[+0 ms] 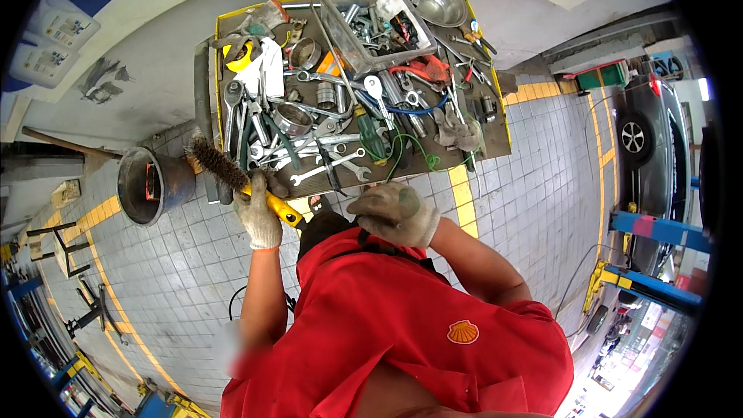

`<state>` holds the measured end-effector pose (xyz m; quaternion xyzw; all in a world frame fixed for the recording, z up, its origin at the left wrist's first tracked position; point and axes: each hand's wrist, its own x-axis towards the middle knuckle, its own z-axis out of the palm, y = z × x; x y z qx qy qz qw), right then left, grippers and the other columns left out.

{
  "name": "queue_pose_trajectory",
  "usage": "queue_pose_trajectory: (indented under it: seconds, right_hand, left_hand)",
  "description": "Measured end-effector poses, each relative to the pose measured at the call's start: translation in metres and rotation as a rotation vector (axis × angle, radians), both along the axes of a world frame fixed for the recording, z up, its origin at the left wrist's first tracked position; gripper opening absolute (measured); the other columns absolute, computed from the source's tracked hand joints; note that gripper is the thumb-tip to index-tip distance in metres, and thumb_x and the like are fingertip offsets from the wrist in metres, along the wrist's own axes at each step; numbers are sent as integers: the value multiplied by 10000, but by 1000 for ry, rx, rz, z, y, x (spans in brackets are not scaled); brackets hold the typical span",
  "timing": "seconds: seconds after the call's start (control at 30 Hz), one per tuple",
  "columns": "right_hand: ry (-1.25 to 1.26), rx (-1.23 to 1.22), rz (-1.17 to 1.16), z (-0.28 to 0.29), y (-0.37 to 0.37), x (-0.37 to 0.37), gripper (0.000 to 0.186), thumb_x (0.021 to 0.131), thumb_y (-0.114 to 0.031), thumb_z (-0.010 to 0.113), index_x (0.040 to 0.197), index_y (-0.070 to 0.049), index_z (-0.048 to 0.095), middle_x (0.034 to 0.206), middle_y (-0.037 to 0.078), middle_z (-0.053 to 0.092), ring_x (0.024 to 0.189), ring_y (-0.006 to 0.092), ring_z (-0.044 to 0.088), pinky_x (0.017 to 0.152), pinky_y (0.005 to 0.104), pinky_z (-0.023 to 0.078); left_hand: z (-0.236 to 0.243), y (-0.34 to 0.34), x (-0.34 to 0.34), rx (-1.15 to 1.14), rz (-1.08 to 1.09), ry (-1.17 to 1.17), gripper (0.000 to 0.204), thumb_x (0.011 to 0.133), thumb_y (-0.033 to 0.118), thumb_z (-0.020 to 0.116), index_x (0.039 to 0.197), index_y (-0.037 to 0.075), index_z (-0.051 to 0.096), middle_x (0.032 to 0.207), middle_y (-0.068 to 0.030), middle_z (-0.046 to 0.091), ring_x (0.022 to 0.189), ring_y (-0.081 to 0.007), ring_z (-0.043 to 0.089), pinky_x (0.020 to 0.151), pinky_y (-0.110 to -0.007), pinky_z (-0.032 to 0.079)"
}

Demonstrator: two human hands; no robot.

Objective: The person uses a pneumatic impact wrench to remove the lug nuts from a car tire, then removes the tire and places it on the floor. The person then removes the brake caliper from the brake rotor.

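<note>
Workshop floor (178,263) tiled, grey. Left hand (259,218) grasps yellow-handled bristle brush (231,173) by near-left corner of the surface (495,142); right hand (396,215) loosely curled, contents cannot be told. Beyond, combination wrench (315,173) near the edge: a brush swing inward could knock it off.

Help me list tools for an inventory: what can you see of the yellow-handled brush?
The yellow-handled brush has a bushy head of dark brown bristles, material unclear, and a smooth, plastic-looking yellow handle with a dark spot near its end. The gloved left hand grips it, hiding its middle. It slants, bristles to the upper left, handle end to the lower right, by the near left corner of the workbench; any contact there is unclear.
</note>
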<state>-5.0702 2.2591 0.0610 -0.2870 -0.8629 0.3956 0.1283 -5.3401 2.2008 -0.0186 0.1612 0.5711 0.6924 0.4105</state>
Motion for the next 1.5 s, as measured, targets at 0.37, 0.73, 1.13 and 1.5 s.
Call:
queue_pose_trajectory:
  seconds: [0.37,0.73,1.13,1.5]
  right_hand:
    - [-22,214,-454,-13,60,-54,299,1004,-170,623,1291,-85,636,1252,172,658,1120,385,670,976,469,540]
    - [-633,247,-562,-53,166,-159,350,914,-130,653,1255,-61,684,1343,216,649,1142,335,729,925,442,590]
    - [-396,421,-563,-51,145,-166,201,869,-66,653,1053,-76,734,1111,159,705,989,346,750,848,453,595]
    - [-182,542,-544,-1,160,-158,197,925,-107,592,1059,-76,733,1109,177,723,979,353,748,836,451,611]
  left_hand:
    - [-6,-3,-7,21,-102,25,166,1037,172,649,1075,13,622,852,-72,655,678,-166,635,663,-311,551]
    - [-29,-10,-16,-22,-141,62,265,1023,178,687,1198,5,589,952,-81,677,750,-179,669,695,-320,569]
    - [-26,-10,-13,-23,-142,91,195,1014,102,669,1165,-20,652,950,-85,682,798,-172,653,725,-303,548]
    - [-34,-12,-17,-3,-143,71,208,1009,121,681,1170,-5,642,969,-83,687,806,-174,662,736,-306,554]
